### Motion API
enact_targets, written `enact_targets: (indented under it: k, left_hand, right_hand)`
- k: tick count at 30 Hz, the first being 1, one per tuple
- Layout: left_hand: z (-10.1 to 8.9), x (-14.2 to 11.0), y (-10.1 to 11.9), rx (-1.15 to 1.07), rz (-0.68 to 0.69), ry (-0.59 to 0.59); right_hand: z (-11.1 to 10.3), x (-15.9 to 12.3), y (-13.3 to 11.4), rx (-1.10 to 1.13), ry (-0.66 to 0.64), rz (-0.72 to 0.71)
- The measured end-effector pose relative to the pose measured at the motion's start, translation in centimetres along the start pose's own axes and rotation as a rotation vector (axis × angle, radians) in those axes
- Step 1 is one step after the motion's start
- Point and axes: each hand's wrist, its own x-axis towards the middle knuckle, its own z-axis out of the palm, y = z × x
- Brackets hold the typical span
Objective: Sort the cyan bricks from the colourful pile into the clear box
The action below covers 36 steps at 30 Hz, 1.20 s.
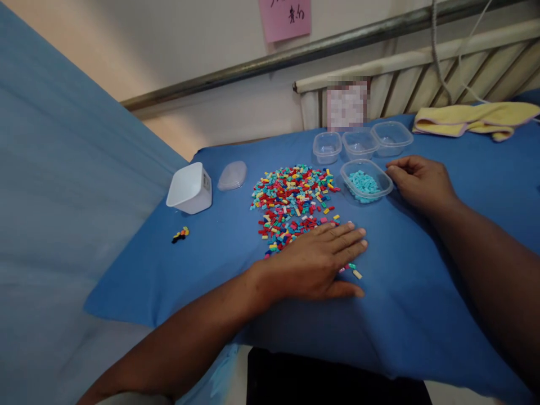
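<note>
My left hand (318,261) lies flat, palm down, fingers stretched out, over the near edge of a pile of tiny coloured plastic bricks (291,191). Red, turquoise, yellow, pink, blue and cream pieces make up the pile. Some bricks are hidden under the palm, and a few lie by the fingers, one a cream brick (357,274). To the right, my right hand (417,180) is closed, thumb and forefinger pinching the rim of a clear plastic container (386,188). Light-blue bricks (363,184) cover that container's bottom.
Three more clear containers (327,147) stand in a row behind. At the left are a white tub (189,188), a clear lid (233,175) and a small group of black, yellow and orange pieces (180,234). A yellow cloth (472,119) lies at the back right, before a radiator (413,73).
</note>
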Motion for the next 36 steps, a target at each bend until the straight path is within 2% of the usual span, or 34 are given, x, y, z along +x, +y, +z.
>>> enact_targets:
  k: [2,5,7,10,12,14,17,20,22,23,26,28,31,36]
  left_hand:
    - [0.2,0.1,0.5,0.02,0.035,0.015]
    - [-1.2,0.2,0.5,0.012,0.042,0.002]
    - [-2.7,0.0,-0.7,0.014,-0.033,0.015]
    - [-4.4,-0.9,-4.1,0.069,-0.252,0.089]
    - [-4.5,-1.8,-6.3,0.056,-0.362,0.079]
    - [-4.0,-2.8,-7.7,0.029,-0.436,0.023]
    - [-3.2,-4.0,-7.7,-0.012,-0.426,-0.07]
    - [-3.6,-5.1,-7.1,-0.086,-0.36,-0.086]
    - [-4.2,-5.9,-7.5,-0.105,-0.328,0.005]
    - [-4.3,-6.3,-8.0,-0.09,-0.325,0.093]
    - [-4.1,-7.0,-10.1,0.01,-0.401,0.409]
    - [-3.6,-7.1,-11.1,0.041,-0.473,0.516]
    - [-2.7,-6.7,-11.5,0.007,-0.487,0.533]
    - [-2.2,-6.6,-11.4,0.031,-0.467,0.438]
  right_hand:
    - [-0.1,0.0,-0.1,-0.011,-0.002,0.001]
    - [-0.1,0.0,-0.1,-0.027,-0.004,0.013]
    - [-0.1,0.0,-0.2,-0.035,-0.003,0.019]
    - [-0.2,-0.1,-0.4,-0.045,-0.002,0.025]
    - [-0.2,-0.1,-0.5,-0.049,-0.008,0.029]
    - [-0.2,-0.1,-0.5,-0.051,-0.013,0.03]
    - [-0.2,0.0,-0.3,-0.05,-0.016,0.028]
    - [-0.1,0.0,-0.3,-0.053,-0.011,0.019]
    - [-0.1,-0.1,-0.6,-0.054,0.002,0.013]
    - [-0.1,-0.2,-0.8,-0.048,0.004,0.011]
    - [-0.2,-0.5,-1.2,-0.027,-0.006,-0.011]
    - [-0.2,-0.6,-1.3,-0.021,-0.031,-0.039]
    - [-0.3,-0.9,-1.3,-0.022,-0.073,-0.056]
    - [-0.4,-1.1,-1.4,0.024,-0.093,-0.024]
